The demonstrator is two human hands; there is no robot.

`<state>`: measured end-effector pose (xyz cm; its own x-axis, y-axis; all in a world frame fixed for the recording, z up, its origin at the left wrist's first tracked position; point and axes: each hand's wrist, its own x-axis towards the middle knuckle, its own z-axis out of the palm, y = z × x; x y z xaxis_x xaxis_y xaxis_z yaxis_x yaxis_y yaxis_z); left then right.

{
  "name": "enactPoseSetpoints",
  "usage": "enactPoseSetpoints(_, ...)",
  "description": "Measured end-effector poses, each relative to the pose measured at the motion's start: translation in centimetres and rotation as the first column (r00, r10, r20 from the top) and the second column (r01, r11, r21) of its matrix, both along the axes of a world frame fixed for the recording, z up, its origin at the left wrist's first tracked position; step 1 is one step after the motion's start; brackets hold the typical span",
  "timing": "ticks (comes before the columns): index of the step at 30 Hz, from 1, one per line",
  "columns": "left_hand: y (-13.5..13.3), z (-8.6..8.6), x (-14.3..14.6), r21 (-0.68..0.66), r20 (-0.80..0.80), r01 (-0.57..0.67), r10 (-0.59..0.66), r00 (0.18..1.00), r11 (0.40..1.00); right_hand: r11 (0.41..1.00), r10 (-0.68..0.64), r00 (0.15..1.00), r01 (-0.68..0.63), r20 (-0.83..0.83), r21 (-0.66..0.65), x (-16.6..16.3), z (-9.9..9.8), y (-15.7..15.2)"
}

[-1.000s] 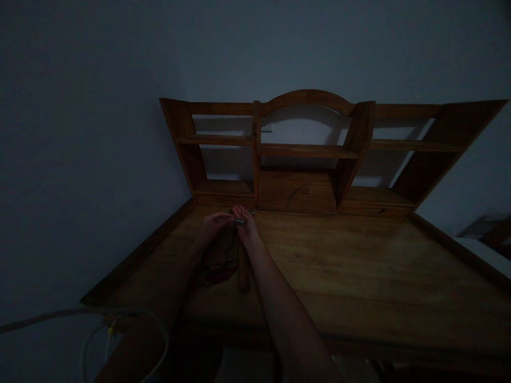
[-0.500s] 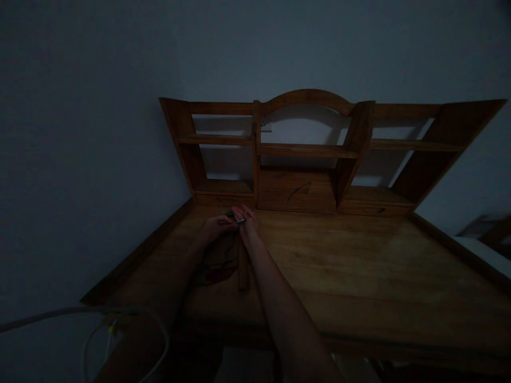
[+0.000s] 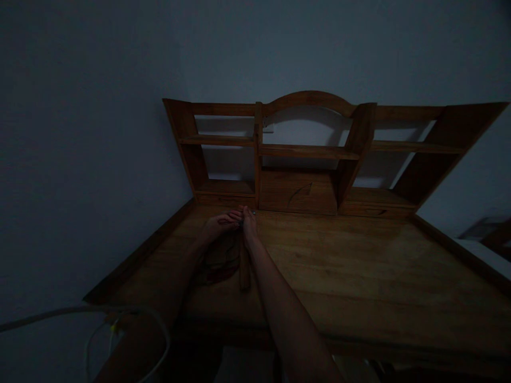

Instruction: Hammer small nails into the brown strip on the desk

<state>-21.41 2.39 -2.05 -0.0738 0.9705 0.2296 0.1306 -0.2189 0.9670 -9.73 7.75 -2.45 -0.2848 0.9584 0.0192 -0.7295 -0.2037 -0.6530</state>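
dimly lit, detail poor. left hand (image 3: 217, 226) & right hand (image 3: 249, 223) meet fingertip to fingertip over far-left part of wooden desk (image 3: 359, 266), pinching 1 small metallic item (image 3: 241, 223) between them; too dark/small to identify. 1 wooden stick (image 3: 244, 263) lies on desk just below hands, partly hidden by right forearm. dark reddish tangle (image 3: 219, 263), maybe cord, beside it, unclear. 1 shelf unit (image 3: 307, 151) at back. white cable (image 3: 91, 319) lower left, cut off by frame edge.

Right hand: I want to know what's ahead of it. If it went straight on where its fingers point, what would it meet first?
Probably the wooden hutch's base, just beyond the right hand; depth is unclear.
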Motion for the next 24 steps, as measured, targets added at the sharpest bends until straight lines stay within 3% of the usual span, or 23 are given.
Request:
enactPoseSetpoints(6, 0.0, 0.3, 0.1, -0.002, 0.0, -0.035, 0.035, 0.999, 0.999, 0.992, 0.103, 0.992, -0.108, -0.079, -0.063, 0.7, 0.8, -0.3)
enactPoseSetpoints(14, -0.9, 1.5, 0.3, 0.029, -0.116, -0.062, 0.065, 0.991, 0.998, 0.985, 0.114, 0.97, -0.139, -0.215, -0.105, 2.5, 1.1, -0.9)
enactPoseSetpoints(24, -1.3, 2.6, 1.0, 0.2, -0.341, -0.069, 0.136, 0.93, 0.977, 0.972, 0.176, 0.96, -0.205, -0.219, -0.117, 1.8, 1.5, -1.9)
